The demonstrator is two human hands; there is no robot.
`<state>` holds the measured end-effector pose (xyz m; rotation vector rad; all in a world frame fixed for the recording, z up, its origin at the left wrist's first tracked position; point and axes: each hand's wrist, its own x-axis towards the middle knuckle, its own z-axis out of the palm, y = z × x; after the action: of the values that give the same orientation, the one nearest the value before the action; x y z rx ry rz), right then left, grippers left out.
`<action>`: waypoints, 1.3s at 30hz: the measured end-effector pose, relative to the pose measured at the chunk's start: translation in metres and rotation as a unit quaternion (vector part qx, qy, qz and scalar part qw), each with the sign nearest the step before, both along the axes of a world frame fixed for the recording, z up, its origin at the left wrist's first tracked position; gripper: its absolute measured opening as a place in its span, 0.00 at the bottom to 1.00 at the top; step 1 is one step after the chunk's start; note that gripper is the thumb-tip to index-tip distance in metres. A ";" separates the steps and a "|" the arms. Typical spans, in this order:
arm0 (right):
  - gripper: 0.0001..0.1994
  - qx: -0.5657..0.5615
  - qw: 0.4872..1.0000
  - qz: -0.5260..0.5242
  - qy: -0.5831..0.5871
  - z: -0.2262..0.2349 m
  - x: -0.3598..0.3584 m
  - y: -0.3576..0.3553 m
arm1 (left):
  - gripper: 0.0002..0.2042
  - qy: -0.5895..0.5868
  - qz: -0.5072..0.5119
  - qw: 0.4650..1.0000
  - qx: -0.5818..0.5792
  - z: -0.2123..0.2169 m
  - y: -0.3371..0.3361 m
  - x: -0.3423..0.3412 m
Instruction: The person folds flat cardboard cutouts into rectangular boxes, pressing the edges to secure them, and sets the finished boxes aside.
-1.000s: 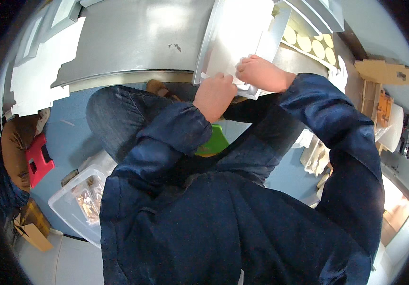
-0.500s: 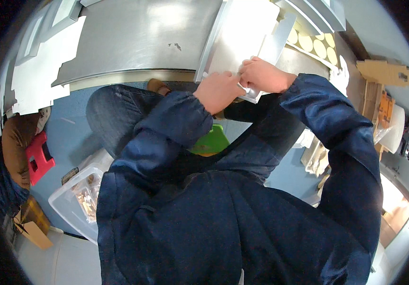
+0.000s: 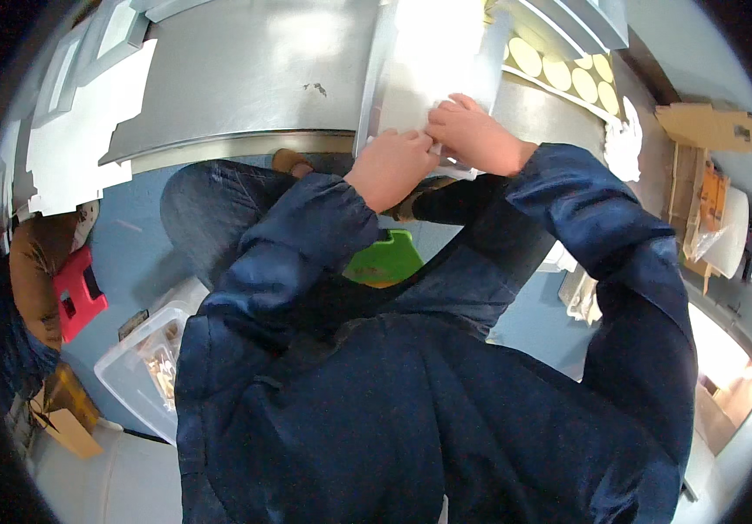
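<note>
A long box (image 3: pixel 424 83), pale inside with silver-grey sides, lies over the near edge of the metal worktable. My left hand (image 3: pixel 392 168) grips its near end at the left corner, fingers bent over the end wall. Beside it, my right hand (image 3: pixel 475 138) is closed on the same end, its fingertips almost meeting the left ones. A small bit of the silvery end flap shows below the fingers; what the fingertips pinch is hidden.
The metal worktable (image 3: pixel 245 83) carries flat white card pieces (image 3: pixel 88 131) at left and a sheet of round yellow stickers (image 3: pixel 556 72) at right. Floor: clear plastic bin (image 3: pixel 136 371), green stool (image 3: pixel 384 262), red stool (image 3: pixel 79 293). A person's brown-clad leg (image 3: pixel 40 271) is far left.
Both hands and the box have shifted slightly left in view. My right fingers have moved further over the box's inside. The grip on the near end continues.
</note>
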<state>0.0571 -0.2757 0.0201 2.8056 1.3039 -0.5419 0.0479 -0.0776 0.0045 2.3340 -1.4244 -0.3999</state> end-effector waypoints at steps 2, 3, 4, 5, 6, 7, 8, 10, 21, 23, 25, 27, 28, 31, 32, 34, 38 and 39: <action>0.13 0.012 0.995 -0.025 -0.099 0.000 -0.003 0.001 | 0.19 -0.027 0.000 1.000 0.008 0.013 0.007 0.002; 0.16 0.032 0.993 -0.073 -0.085 0.001 -0.005 -0.002 | 0.20 -0.035 0.070 0.993 -0.088 0.023 0.014 0.002; 0.19 0.053 0.989 -0.121 -0.071 0.002 -0.007 -0.005 | 0.22 -0.042 0.139 0.972 -0.184 0.029 0.021 0.000; 0.19 0.055 0.988 -0.122 -0.077 0.002 -0.008 -0.004 | 0.34 -0.006 0.218 0.960 -0.174 0.028 0.032 -0.004; 0.18 0.072 0.985 -0.127 -0.088 0.002 -0.010 0.001 | 0.34 -0.015 0.218 0.960 -0.174 0.014 0.036 -0.013; 0.17 0.089 0.983 -0.128 -0.100 0.002 -0.008 0.009 | 0.38 0.117 0.412 0.860 -0.279 -0.007 0.039 -0.024; 0.17 0.092 0.982 -0.128 -0.106 0.004 -0.010 0.014 | 0.42 0.245 0.569 0.695 -0.365 -0.018 0.041 -0.030; 0.20 0.125 0.962 -0.244 0.000 0.003 -0.015 0.024 | 0.45 0.574 0.541 0.462 -0.406 -0.004 0.026 -0.039; 0.17 0.451 0.738 -0.497 0.074 -0.002 -0.015 0.093 | 0.14 0.498 0.626 0.362 -0.478 -0.023 0.010 -0.038; 0.17 0.536 0.660 -0.517 0.098 0.009 -0.020 0.107 | 0.13 0.485 0.633 0.381 -0.468 -0.016 0.013 -0.037; 0.18 0.523 0.654 -0.546 0.017 0.033 -0.023 0.122 | 0.12 0.463 0.649 0.400 -0.451 -0.009 0.015 -0.039; 0.18 0.551 0.625 -0.554 -0.016 0.039 -0.023 0.127 | 0.12 0.462 0.627 0.397 -0.485 0.001 0.008 -0.043; 0.18 0.574 0.594 -0.562 -0.046 0.041 -0.023 0.129 | 0.12 0.463 0.606 0.391 -0.515 0.006 0.006 -0.045; 0.17 0.617 0.547 -0.566 0.015 0.037 -0.018 0.127 | 0.12 0.466 0.610 0.392 -0.508 -0.005 0.005 -0.049; 0.17 0.618 0.547 -0.565 0.013 0.037 -0.018 0.125 | 0.13 0.469 0.589 0.401 -0.522 -0.005 0.006 -0.052; 0.14 0.677 0.490 -0.544 0.076 0.037 -0.018 0.120 | 0.14 0.466 0.594 0.406 -0.514 -0.005 0.006 -0.054; 0.12 0.619 0.578 -0.527 0.070 0.037 -0.022 0.115 | 0.14 0.471 0.599 0.396 -0.512 -0.006 0.007 -0.060; 0.11 0.579 0.614 -0.529 0.087 0.045 -0.025 0.115 | 0.14 0.472 0.599 0.396 -0.511 -0.004 0.009 -0.062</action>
<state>0.0318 -0.1604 0.0655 4.4742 -0.7003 0.3348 -0.0137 -0.0690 0.0007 0.9981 0.6652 -0.1618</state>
